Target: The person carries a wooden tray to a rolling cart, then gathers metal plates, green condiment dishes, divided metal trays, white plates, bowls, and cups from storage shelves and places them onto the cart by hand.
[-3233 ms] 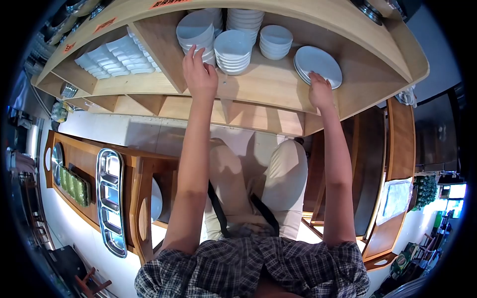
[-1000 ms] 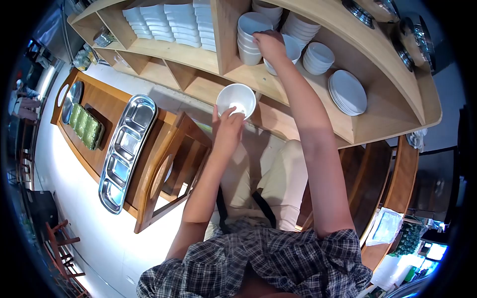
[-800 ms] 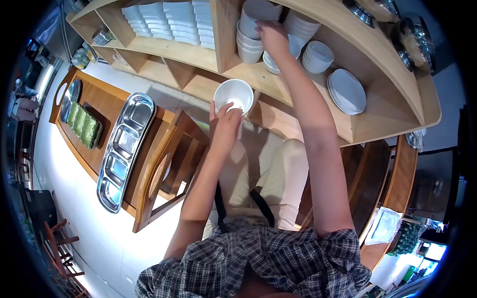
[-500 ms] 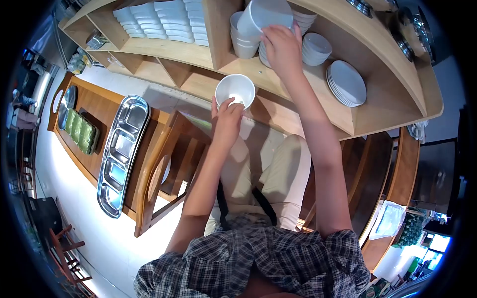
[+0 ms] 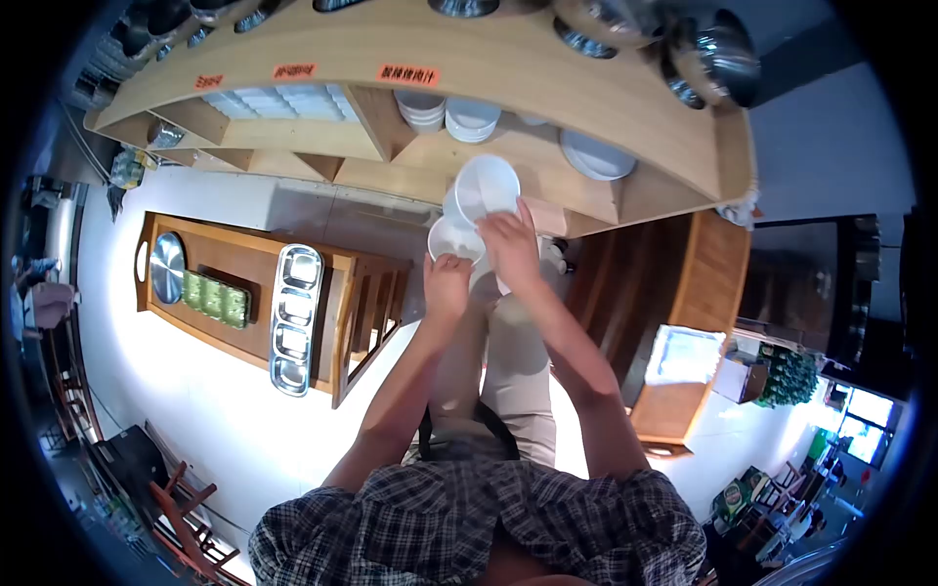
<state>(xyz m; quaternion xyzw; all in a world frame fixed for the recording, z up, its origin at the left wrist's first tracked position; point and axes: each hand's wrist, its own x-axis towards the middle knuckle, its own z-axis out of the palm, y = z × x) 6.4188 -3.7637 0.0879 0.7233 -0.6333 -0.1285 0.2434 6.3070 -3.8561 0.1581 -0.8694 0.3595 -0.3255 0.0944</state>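
Note:
A white bowl (image 5: pixel 455 237) is in my left hand (image 5: pixel 448 284), whose fingers are closed on its near rim. Just above and to the right, my right hand (image 5: pixel 510 241) grips another white bowl (image 5: pixel 488 186), tilted with its inside facing me. The two bowls are close together and overlap in view, in front of the shelf. Behind them, inside the wooden shelf (image 5: pixel 459 161), are a stack of white bowls (image 5: pixel 423 111), a second bowl stack (image 5: pixel 472 119) and white plates (image 5: pixel 597 156).
A wooden cart (image 5: pixel 225 337) at the left bears a steel compartment tray (image 5: pixel 295 319), a green tray (image 5: pixel 217 299) and a round steel lid (image 5: pixel 168 267). Steel bowls (image 5: pixel 723 59) line the shelf top. A wooden cabinet (image 5: pixel 703 283) with a white packet (image 5: pixel 684 354) is at the right.
My right hand has brought its bowl out of the shelf, down and left to beside my left hand's bowl. The left hand sits lower in view, and the view has turned and shifted.

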